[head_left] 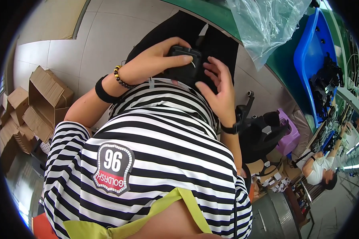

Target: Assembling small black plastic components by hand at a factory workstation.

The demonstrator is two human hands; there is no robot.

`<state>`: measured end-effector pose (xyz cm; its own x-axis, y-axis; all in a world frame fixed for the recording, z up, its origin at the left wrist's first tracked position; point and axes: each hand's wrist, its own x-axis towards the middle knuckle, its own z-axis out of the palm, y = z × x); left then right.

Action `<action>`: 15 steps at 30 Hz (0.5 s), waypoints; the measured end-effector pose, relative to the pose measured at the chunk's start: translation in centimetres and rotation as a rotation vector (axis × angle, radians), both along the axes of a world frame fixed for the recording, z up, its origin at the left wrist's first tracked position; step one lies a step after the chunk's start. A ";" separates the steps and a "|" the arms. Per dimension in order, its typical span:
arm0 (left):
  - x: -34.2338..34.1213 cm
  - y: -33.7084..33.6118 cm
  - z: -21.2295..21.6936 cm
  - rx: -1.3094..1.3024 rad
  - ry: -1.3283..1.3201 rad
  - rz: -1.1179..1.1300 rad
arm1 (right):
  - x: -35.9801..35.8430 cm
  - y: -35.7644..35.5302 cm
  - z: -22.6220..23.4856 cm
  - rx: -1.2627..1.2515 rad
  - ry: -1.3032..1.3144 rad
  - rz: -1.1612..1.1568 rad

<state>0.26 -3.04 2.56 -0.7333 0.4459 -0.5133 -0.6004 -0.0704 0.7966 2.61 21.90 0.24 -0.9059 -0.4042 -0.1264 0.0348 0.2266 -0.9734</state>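
Note:
Over my lap, my left hand [163, 59] grips a small black boxy plastic case [182, 71], its thumb across the top face and its fingers around the far side. A thin pale curved line shows near the thumb tip. To the right of the case is my right hand [219, 85], its fingers spread and slightly curled, with nothing visible in them; whether a fingertip touches the case I cannot tell. Beyond the case, a pale pointed piece with a dark lower end [203, 34] lies on my black trousers.
A green table [281, 65] at the right bears a crumpled clear plastic bag [263, 24] and a blue bin [305, 59] with black parts. Cardboard boxes [48, 95] stand at the left. A purple stool [288, 133] is at the right, with another person [321, 167] farther off.

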 end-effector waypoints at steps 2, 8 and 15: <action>-0.2 -0.7 -0.5 -0.058 -0.027 0.070 | -0.5 1.0 -2.7 0.193 0.070 -0.015; 0.0 -1.4 -0.7 -0.154 0.056 0.164 | -2.7 -0.5 -6.8 0.556 0.444 -0.112; 1.0 -1.1 -0.1 -0.153 0.074 0.164 | -6.7 -3.5 -7.8 0.865 0.843 -0.057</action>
<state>1.25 -4.15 2.43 -0.8277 0.2384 -0.5080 -0.5304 -0.0373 0.8469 -4.08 18.42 -7.56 -0.8477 -0.4345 0.3042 -0.5067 0.8329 -0.2224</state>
